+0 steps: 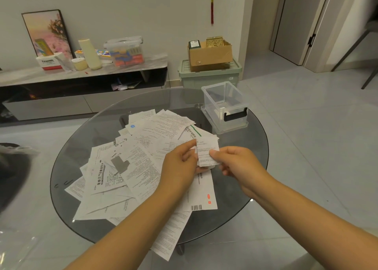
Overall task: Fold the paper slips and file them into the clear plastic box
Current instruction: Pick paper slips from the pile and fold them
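Both hands, left hand (180,163) and right hand (237,163), pinch one creased rectangular paper slip (206,153).

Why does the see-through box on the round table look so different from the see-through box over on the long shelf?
The clear plastic box on the glass table is open, while the lidded clear box on the TV stand is closed. The table box looks nearly empty; the lidded one is packed with orange and blue items. The table box has a black latch; the other has a clear handle. Both are transparent plastic.
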Demonstrator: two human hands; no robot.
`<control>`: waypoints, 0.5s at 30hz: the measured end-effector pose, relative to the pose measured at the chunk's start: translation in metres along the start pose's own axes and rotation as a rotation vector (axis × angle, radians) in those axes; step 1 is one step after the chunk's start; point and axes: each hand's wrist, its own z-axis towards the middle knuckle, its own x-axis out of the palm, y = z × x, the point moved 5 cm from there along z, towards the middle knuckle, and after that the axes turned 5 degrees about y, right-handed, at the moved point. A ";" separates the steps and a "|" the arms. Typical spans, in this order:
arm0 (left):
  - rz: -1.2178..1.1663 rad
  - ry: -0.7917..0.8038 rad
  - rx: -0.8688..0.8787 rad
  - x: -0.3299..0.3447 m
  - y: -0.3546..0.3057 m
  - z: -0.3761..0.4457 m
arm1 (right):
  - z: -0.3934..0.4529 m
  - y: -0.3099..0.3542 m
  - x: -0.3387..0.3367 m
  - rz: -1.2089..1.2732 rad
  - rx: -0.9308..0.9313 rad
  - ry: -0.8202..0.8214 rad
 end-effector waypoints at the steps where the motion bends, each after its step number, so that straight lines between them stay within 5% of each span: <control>1: -0.012 -0.003 -0.005 0.002 0.000 0.000 | 0.000 -0.001 0.000 0.004 0.009 -0.018; 15: 0.093 -0.038 -0.045 -0.001 0.004 0.003 | 0.002 0.009 0.000 -0.006 -0.080 -0.021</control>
